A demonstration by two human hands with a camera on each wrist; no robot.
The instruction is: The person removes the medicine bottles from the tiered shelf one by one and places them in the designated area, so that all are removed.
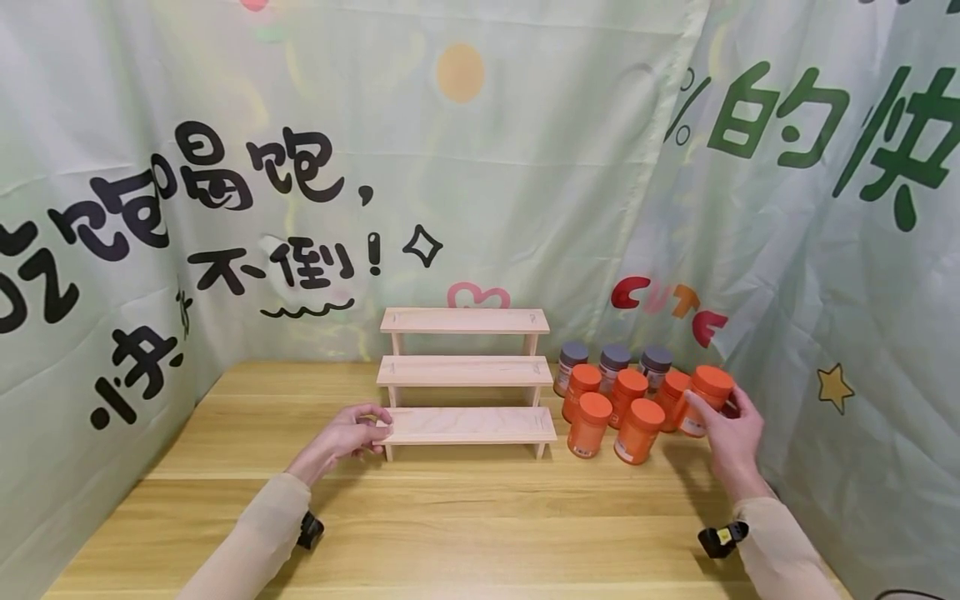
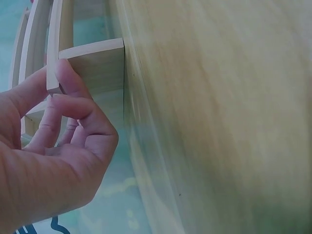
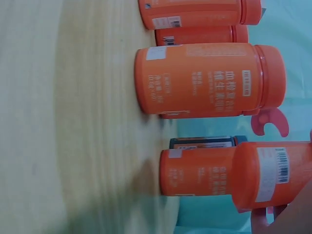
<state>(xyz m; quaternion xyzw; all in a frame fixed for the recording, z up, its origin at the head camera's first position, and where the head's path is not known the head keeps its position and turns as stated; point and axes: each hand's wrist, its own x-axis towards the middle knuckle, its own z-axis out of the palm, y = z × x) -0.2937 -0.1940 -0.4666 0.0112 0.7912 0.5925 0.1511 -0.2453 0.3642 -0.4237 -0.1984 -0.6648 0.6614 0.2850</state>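
My left hand [image 1: 352,432] pinches the left end of the lowest step [image 1: 468,425] of a pale wooden three-step display rack [image 1: 463,371]. In the left wrist view, thumb and fingertips sit at the corner of that board, just above its side leg [image 2: 97,68]. My right hand [image 1: 737,433] grips a lidded orange bottle [image 1: 708,393] at the right end of a bottle group. The right wrist view shows this bottle [image 3: 268,170] higher than its neighbours, off the table, its white barcode label facing the camera. Several more orange bottles [image 1: 639,429] stand upright between rack and right hand.
Behind the orange bottles stand 3 dark-lidded bottles [image 1: 615,360], close to the rack's right side. A wooden table [image 1: 480,517] carries everything. Printed cloth [image 1: 525,183] hangs behind and along both sides. A small black camera is strapped at each wrist.
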